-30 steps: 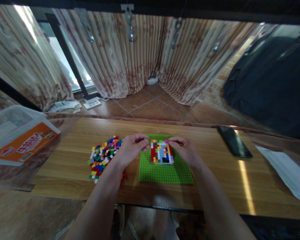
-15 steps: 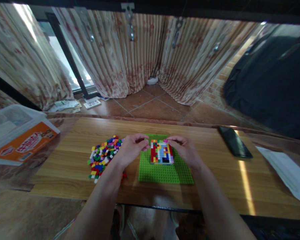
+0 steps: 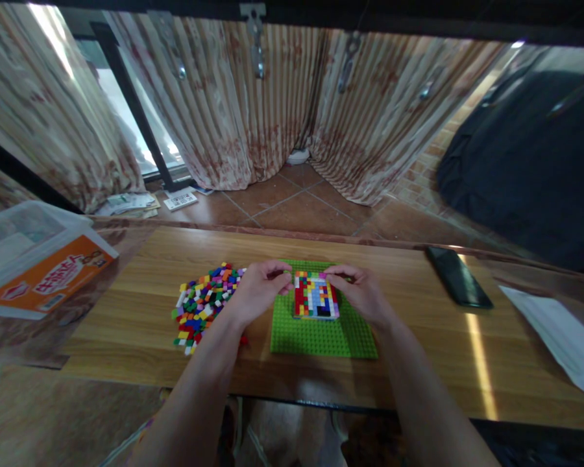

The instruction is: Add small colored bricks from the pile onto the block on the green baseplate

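A green studded baseplate [image 3: 321, 344] lies on the wooden table, bearing a low rectangular block of multicoloured toy bricks [image 3: 316, 297]. My right hand [image 3: 357, 288] is at the block's far right corner, thumb and forefinger closed at a pink toy brick [image 3: 322, 275]. Left of the block, my left hand [image 3: 260, 288] hovers above the baseplate's edge, its thumb and forefinger pinched together. Whatever may be between those fingertips is too small to make out. A loose pile of toy bricks [image 3: 202, 308] spreads beside my left forearm, which hides part of it.
A clear plastic box [image 3: 53, 220] with an orange label stands at the far left. To the right lie a black phone [image 3: 459, 277] and a white sheet [image 3: 555, 337]. The wooden table [image 3: 126, 311] ends close to my legs. Striped curtains [image 3: 233, 110] hang beyond it.
The view has shifted very slightly. Both hands stay almost where they were, the right one still at the pink brick at the block's corner.
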The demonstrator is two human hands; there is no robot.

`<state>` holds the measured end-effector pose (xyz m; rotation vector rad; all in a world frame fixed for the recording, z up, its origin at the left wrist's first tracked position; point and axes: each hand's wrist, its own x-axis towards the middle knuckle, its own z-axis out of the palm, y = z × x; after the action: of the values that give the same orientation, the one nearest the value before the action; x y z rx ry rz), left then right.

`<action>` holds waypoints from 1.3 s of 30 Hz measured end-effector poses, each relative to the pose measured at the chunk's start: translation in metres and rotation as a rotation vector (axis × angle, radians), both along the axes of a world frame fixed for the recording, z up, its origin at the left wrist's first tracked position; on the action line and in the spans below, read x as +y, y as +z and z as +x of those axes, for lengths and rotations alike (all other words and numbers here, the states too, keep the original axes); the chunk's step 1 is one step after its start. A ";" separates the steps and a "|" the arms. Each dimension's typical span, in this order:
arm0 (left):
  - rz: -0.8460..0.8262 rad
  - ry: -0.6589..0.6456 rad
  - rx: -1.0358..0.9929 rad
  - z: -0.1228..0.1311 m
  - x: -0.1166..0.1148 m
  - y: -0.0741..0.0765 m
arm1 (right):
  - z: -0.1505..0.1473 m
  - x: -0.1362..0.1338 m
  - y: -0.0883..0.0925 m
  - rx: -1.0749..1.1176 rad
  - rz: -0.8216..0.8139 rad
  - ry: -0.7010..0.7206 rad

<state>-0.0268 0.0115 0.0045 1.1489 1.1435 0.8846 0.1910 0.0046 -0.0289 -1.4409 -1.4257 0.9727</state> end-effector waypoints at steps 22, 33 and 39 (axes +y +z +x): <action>-0.144 -0.044 -0.296 0.013 -0.011 0.007 | -0.004 -0.003 -0.002 -0.008 0.074 -0.051; -0.270 -0.055 -0.419 0.031 -0.017 0.005 | -0.027 -0.023 0.025 -0.066 0.325 0.164; -0.257 -0.055 -0.390 0.033 -0.017 0.006 | -0.020 -0.022 0.024 -0.057 0.341 0.066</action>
<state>0.0059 -0.0051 0.0104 0.7532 0.8703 0.8467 0.1710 -0.0177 -0.0046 -1.1841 -1.6012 0.6906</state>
